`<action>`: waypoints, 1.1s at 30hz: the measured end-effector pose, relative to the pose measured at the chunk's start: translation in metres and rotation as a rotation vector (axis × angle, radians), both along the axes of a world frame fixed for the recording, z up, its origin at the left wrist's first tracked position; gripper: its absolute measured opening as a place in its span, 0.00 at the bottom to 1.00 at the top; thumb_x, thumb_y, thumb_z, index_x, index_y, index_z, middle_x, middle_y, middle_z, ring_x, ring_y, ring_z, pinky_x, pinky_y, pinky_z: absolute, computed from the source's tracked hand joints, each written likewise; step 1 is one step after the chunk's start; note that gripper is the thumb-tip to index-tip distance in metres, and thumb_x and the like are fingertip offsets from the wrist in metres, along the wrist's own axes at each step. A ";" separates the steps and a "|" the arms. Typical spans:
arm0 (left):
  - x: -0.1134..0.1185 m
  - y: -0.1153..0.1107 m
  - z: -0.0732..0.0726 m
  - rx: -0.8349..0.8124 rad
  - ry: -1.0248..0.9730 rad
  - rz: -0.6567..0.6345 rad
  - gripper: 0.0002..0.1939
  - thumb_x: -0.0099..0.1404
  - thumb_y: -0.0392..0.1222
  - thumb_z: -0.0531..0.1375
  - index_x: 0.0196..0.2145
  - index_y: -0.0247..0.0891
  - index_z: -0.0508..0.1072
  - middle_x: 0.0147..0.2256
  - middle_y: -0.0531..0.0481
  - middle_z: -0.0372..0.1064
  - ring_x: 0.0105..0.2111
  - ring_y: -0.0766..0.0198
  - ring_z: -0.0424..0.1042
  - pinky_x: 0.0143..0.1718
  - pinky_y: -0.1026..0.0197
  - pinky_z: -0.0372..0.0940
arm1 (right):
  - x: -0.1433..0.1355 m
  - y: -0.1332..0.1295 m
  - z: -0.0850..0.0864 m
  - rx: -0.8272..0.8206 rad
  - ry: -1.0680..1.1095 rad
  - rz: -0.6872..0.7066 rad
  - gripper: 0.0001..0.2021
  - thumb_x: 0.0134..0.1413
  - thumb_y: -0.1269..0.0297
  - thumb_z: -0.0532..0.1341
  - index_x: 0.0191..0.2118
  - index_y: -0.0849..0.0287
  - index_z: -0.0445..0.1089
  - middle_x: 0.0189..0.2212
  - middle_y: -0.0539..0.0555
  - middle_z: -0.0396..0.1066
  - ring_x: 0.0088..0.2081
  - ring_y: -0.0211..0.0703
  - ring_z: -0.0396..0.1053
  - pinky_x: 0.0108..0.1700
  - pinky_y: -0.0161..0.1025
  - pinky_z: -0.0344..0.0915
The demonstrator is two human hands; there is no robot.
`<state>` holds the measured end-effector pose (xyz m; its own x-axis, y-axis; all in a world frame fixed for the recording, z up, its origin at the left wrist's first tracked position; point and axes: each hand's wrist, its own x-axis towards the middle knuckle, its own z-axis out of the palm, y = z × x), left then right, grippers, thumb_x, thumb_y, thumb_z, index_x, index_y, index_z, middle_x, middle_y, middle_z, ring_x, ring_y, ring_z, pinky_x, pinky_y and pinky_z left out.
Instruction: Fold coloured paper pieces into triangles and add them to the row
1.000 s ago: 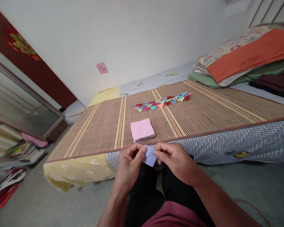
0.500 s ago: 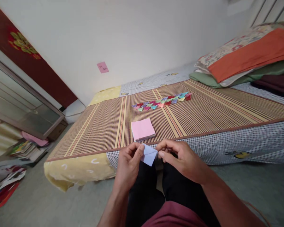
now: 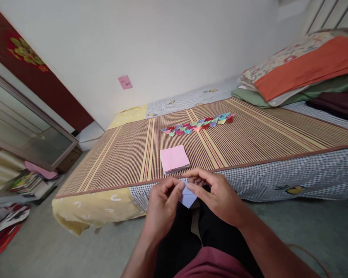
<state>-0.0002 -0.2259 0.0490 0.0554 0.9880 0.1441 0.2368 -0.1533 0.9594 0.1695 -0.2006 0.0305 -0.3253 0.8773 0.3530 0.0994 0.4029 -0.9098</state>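
A small folded sheet of light blue paper is held above my lap, just off the bed's front edge. My left hand pinches its upper left side between thumb and fingers. From the other side, my right hand grips the top of the paper, with the thumb close to the left thumb. Fingers hide the upper part of the paper. Just beyond my hands lies a square stack of paper with a pink sheet on top. Farther back, several colourful folded paper boats stand in rows.
A striped bamboo mat covers the bed. Pillows and folded dark cloth lie at the right. A pink note is on the wall. Books and a glass-fronted cabinet stand at the left.
The paper has turned and shifted slightly right, with one corner now pointing down. My right hand has moved left along its top, bringing both thumbs close together.
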 end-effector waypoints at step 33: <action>0.015 0.000 0.000 -0.119 -0.282 -0.066 0.12 0.63 0.46 0.67 0.28 0.35 0.76 0.27 0.52 0.67 0.29 0.66 0.63 0.33 0.64 0.59 | -0.016 -0.003 -0.004 -0.093 0.354 -0.152 0.06 0.61 0.64 0.59 0.33 0.57 0.66 0.25 0.47 0.63 0.25 0.36 0.61 0.25 0.32 0.60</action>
